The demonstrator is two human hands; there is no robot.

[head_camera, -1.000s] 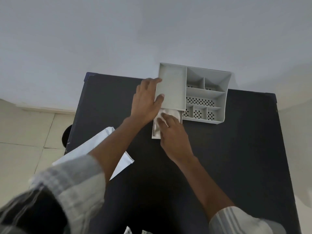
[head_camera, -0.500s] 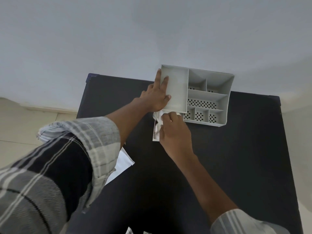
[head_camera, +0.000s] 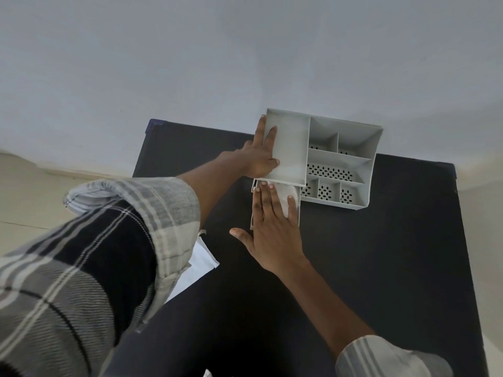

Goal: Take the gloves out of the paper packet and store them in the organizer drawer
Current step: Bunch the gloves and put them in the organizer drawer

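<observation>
A grey plastic organizer (head_camera: pixel 340 161) stands at the far edge of the black table (head_camera: pixel 381 268). Its drawer (head_camera: pixel 298 210) is pulled out toward me on the left side. White gloves (head_camera: pixel 285 198) lie inside the drawer. My right hand (head_camera: pixel 272 229) lies flat on them, fingers spread and pointing into the drawer. My left hand (head_camera: pixel 258 156) rests flat against the organizer's left wall and top. The white paper packet (head_camera: pixel 196 268) lies on the table at the left, mostly hidden by my left sleeve.
A pale wall rises right behind the organizer. The table's left edge drops to a tiled floor (head_camera: pixel 27 191). My checked left sleeve (head_camera: pixel 95 254) fills the lower left of the view.
My right hand has flattened from pinching the gloves to pressing them down in the drawer. My left hand slid farther along the organizer's left side. The camera moved closer.
</observation>
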